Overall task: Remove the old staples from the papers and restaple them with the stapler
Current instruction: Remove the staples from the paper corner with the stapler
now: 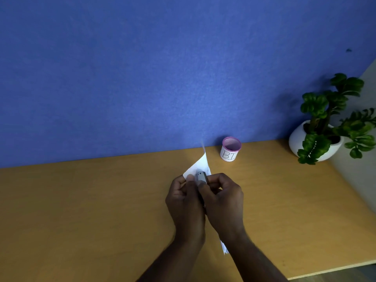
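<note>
Both hands meet above the middle of the wooden desk [81, 200]. My left hand [184, 198] pinches the white papers [198, 164], which stand almost edge-on with a corner pointing up. My right hand [222, 198] grips a small grey metal tool [202, 178], a stapler or staple remover, pressed against the papers near their top corner. A lower edge of the papers shows under my right wrist. Any staple is hidden by the fingers and tool.
A small white cup with a pink rim [231, 148], marked "BI", stands at the back against the blue partition [162, 68]. A white pot with a green plant [325, 127] sits at the back right. The desk's front edge runs at lower right.
</note>
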